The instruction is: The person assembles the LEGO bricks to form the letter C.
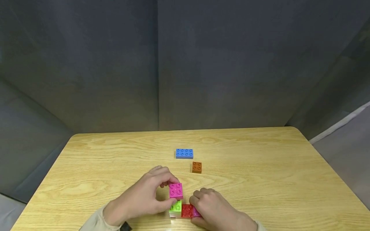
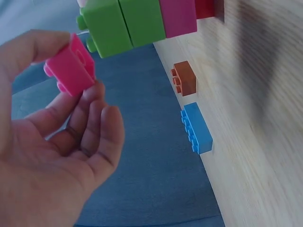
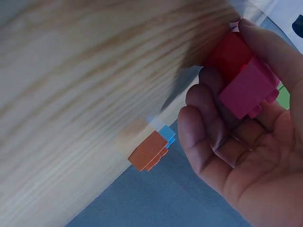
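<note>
Between thumb and fingers, my left hand (image 1: 144, 195) pinches a pink brick (image 1: 176, 191), its studs up. In the left wrist view that pink brick (image 2: 72, 68) is apart from the stack, beside green bricks (image 2: 125, 26). In the head view a lime green brick (image 1: 175, 207) stands at the left end of the joined bricks, next to a red brick (image 1: 187, 210). My right hand (image 1: 216, 210) grips the right end, around a magenta brick (image 1: 196, 213). The right wrist view shows the magenta brick (image 3: 249, 88) against a red one (image 3: 230, 56), within the curled fingers.
Beyond the hands, an orange-brown brick (image 1: 197, 167) and a longer blue brick (image 1: 184, 153) lie on the wooden table (image 1: 115, 154). Dark cloth (image 1: 216, 70) hangs behind the table's far edge. A small black object (image 1: 125, 226) is by the left sleeve.
</note>
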### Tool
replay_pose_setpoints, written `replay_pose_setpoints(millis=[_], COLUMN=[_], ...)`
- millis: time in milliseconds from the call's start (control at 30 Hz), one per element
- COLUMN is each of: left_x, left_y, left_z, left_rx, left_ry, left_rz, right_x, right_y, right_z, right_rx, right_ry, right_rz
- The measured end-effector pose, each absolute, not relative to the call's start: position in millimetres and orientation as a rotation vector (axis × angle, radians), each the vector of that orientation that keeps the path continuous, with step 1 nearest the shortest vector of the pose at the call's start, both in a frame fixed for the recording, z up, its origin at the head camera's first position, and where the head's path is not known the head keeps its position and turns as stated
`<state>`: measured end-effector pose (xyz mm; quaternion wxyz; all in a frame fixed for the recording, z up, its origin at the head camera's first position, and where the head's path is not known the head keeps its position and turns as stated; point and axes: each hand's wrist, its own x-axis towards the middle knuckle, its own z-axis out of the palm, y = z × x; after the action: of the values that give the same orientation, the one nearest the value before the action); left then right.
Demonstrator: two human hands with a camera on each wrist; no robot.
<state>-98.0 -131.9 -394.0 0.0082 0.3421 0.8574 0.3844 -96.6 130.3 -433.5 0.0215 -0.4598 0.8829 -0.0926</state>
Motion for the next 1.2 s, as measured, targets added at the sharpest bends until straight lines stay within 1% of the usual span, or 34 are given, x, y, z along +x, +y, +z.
replay_pose_setpoints(millis=[367,700,1200], left_x=[-86.9,-86.1,-86.3], left_y=[-134.8,-132.9,-130.8], left_z=[-400.7,-397.4,-390.2], left_rx=[1.176,1.251,1.206], left_ry=[2.661,2.702,2.695], left_rz=[1.126,1.072,0.985], right_x=[-97.2,-97.1,-96.5], right_y=[131.1,131.4,131.9], right_z=[-433.5,-434.7,-436.0], right_rx=[-1.449,-1.463,-1.434], right_ry=[2.758,2.763,2.741], right_rz=[-0.344,-0.351,-0.36])
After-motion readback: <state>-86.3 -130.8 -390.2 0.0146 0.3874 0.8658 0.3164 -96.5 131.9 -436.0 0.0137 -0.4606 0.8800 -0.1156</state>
